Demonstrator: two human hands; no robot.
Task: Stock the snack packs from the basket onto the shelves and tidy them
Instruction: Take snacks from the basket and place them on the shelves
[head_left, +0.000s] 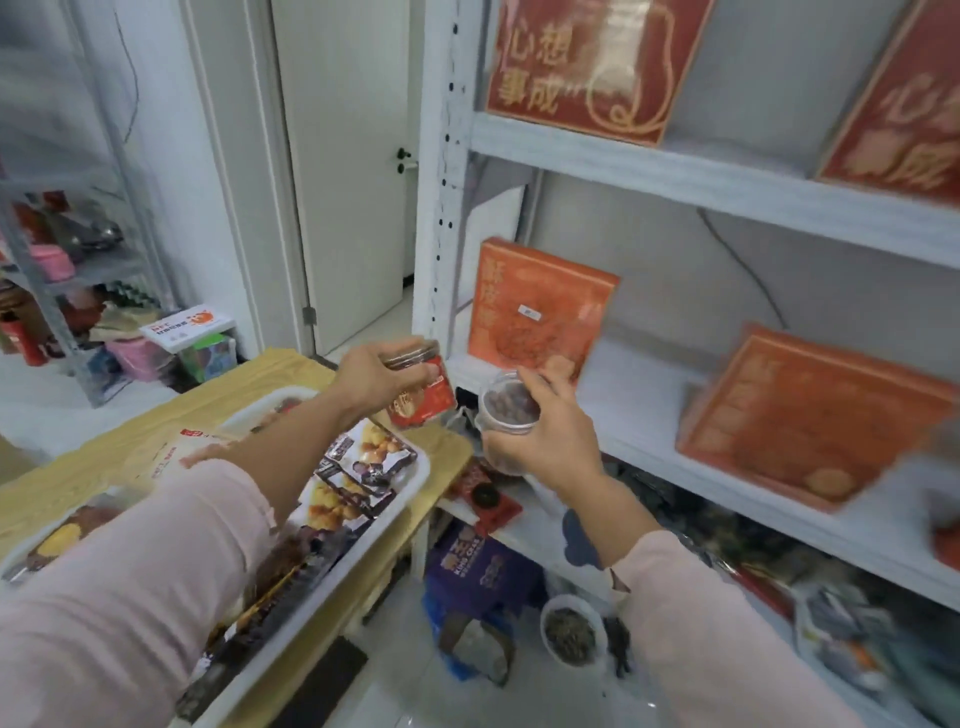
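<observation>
My left hand (371, 376) grips a red-labelled snack jar (423, 395) by its dark lid, in front of the white shelf unit's left post. My right hand (540, 436) holds a clear round tub of brown snacks (506, 408) just below the middle shelf's (644, 415) front edge. Under my left arm a white basket (358, 545) on a yellow table holds several snack packs (358, 478). Two orange boxes (535, 306) (810, 410) stand on the middle shelf.
Red gift boxes (587, 62) lean on the upper shelf. The bottom shelf holds dark packets (727, 525). On the floor lie a purple bag (478, 571) and a bowl of seeds (571, 631). A white door (348, 171) and a cluttered rack (67, 260) stand to the left.
</observation>
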